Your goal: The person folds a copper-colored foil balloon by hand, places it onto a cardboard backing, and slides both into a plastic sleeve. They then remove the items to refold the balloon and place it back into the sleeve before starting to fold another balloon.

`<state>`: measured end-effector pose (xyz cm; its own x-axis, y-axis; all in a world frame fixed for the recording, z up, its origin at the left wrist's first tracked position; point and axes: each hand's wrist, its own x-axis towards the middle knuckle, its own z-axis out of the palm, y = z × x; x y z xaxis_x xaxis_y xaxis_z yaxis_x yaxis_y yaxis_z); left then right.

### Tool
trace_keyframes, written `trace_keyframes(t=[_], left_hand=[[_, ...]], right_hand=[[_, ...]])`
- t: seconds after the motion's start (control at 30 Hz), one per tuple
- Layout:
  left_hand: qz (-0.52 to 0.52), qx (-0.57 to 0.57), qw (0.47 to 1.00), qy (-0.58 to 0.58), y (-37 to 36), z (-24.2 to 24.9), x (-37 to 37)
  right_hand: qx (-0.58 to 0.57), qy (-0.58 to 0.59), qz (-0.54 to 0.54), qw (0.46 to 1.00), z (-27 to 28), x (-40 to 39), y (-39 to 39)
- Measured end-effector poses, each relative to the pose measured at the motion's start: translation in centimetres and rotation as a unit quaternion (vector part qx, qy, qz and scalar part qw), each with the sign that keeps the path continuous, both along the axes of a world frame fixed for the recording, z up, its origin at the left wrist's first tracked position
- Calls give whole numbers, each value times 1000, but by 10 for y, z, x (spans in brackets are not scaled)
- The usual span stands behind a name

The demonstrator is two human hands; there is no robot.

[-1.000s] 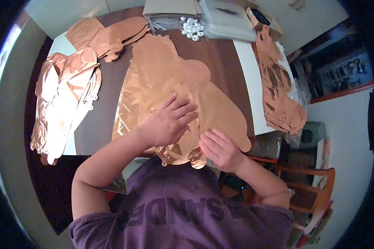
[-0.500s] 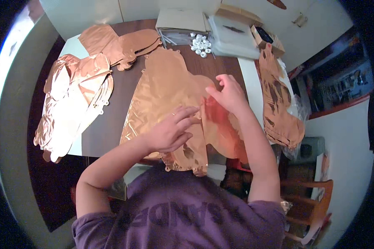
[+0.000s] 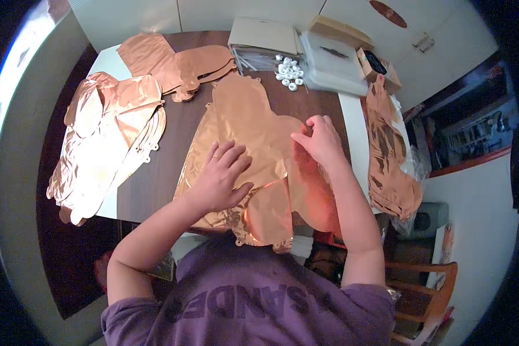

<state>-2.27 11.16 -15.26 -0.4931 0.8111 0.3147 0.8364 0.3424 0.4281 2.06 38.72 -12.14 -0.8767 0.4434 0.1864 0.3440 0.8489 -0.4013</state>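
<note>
A flat, uninflated rose-gold foil balloon with a curved outline and small tabs lies in front of me, its lower part folded over near the table's front edge. My left hand rests on the middle of it, palm down with fingers spread. At the balloon's right lobe is my right hand, thumb and curled fingers apart at the outer edge, nothing seen between them. That lobe shows a reddish reflection beneath my wrist.
More flat foil balloons lie in stacks at the left and back left. Another foil balloon is at the right edge. At the back are small white rings, a cardboard stack and a clear plastic box. A wooden chair stands right.
My left hand has moved left across the foil and its fingers have spread. The folded lower part now lies differently, with its edge showing. My right hand stays by the right lobe.
</note>
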Motion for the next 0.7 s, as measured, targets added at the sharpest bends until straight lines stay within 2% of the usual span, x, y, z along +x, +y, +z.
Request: trace_keyframes(t=[0.1,0.2,0.3,0.33,0.37,0.43,0.47,0.53,0.57,0.67,0.7], left_hand=[[3,-4,1000,2,2,1,1],[-1,2,1000,5,2,-3,0],[1,6,1000,4,-1,-1,-1],[2,7,1000,2,0,1,-1],[3,8,1000,-1,0,1,0],[2,9,1000,6,1,-1,0],[3,10,1000,11,1,-1,0],[1,13,1000,7,0,-1,0],[0,14,1000,4,0,-2,0],[2,16,1000,6,1,-3,0],[2,12,1000,7,1,-2,0]], right_hand=[[-53,-88,48,994,-3,-9,15],[-107,-122,60,985,0,-13,11],[-187,-27,64,980,22,-5,-16],[-232,3,109,966,19,-2,-21],[-348,34,138,926,14,3,-26],[-558,98,189,802,1,10,-33],[-502,113,195,835,-12,9,-24],[-235,129,201,942,-17,7,-11],[-94,133,198,967,-20,7,-8],[24,94,317,943,-30,3,-13],[43,75,324,942,-34,3,-15]])
